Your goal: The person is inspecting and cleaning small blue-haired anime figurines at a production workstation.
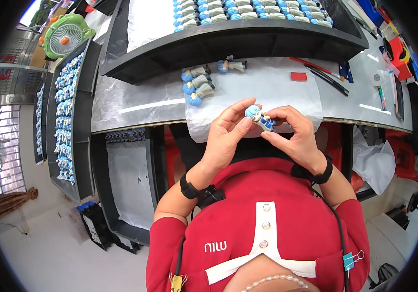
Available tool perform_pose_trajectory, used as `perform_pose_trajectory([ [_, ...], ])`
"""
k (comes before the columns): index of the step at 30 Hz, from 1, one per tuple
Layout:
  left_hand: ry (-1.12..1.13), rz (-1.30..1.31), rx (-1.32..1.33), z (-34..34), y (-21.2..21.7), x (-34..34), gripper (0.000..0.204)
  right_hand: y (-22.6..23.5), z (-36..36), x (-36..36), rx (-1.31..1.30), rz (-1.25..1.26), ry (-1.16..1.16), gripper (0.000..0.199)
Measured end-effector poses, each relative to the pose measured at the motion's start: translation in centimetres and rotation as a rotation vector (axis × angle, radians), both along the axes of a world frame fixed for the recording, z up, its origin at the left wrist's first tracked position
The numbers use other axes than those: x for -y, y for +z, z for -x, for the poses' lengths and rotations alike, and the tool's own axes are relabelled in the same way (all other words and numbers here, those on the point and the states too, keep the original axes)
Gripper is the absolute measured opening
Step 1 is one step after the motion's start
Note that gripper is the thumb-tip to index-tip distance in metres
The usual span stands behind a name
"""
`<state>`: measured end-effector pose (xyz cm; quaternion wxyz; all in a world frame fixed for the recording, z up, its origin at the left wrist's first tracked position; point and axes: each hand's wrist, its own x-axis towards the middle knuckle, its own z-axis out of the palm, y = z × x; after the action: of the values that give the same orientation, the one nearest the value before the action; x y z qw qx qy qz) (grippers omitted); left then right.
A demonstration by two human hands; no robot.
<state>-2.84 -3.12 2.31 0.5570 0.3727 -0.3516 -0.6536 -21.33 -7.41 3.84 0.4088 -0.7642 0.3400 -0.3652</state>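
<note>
pinching over near edge of bench point(143, 119), short of black tray point(238, 45), with left hand point(225, 133) at head and right hand point(296, 130) at body of blue-haired figurine point(266, 122), held between and touching both, slanted on long axis from upper-left head to lower-right body.

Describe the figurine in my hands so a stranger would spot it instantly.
Start at the big black tray, then the white paper sheet on its near side. Above the sheet's near edge, your left hand and right hand hold a small blue-haired figurine. Unlike the loose figurines lying on the paper, it's raised between fingertips.
</note>
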Motion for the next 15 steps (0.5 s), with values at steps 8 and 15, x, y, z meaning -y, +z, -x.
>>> perform_pose_trajectory([
  [8, 0.005, -0.07, -0.108, 0.4, -0.2, -0.3, 0.041, -0.6, 0.6, 0.1, 0.024, 0.0, 0.045, 0.036],
  [15, 0.003, -0.081, -0.168, 0.2, -0.2, -0.6, 0.044, -1.1, 0.7, -0.3, 0.076, -0.139, 0.058, 0.037],
])
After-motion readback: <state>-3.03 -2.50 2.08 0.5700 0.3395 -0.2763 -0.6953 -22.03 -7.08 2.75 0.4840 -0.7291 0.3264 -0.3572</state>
